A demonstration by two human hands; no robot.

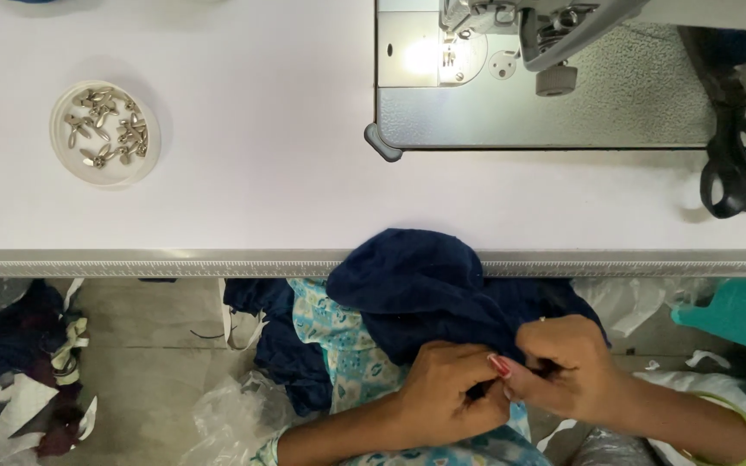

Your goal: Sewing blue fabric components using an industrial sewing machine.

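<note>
one dark blue cloth (420, 285) is draped over the table edge (174, 261) into the lap, pinched by the left hand (446, 388) and right hand (567, 367), both closed together. one round dish (66, 160) of metal sliders, too many to count, and one pair of black scissors (736, 160) are seen.

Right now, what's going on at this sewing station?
A person sits at a white sewing table, both hands in their lap working a dark blue fabric that drapes up over the table edge. The left hand and right hand meet, pinching something small at the cloth; what it is cannot be made out. On the table sit a white dish of small metal pieces, black scissors and the sewing machine, untouched. Fabric scraps lie on the floor.
</note>
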